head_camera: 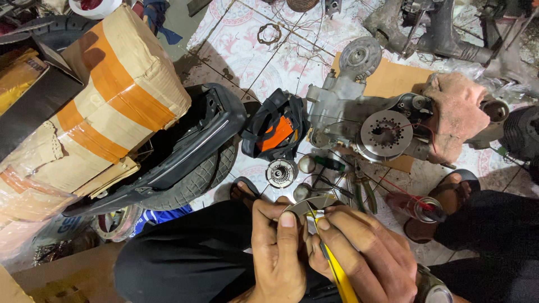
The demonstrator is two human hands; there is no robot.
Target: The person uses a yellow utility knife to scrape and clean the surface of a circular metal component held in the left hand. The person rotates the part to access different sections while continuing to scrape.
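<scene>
The left hand (279, 247) pinches a thin round silver metal disc (310, 205) above the lap; the right hand (359, 255) grips a yellow-handled tool (338, 275) against it. Steady pressure should prevent slipping.

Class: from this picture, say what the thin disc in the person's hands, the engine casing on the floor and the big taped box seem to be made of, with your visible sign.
Thin disc: probably sheet metal, bright and mirror-like.
Engine casing: likely cast aluminium, dull grey and matt, with moulded shapes.
Taped box: brown cardboard, creased, bound with glossy orange tape.
</scene>
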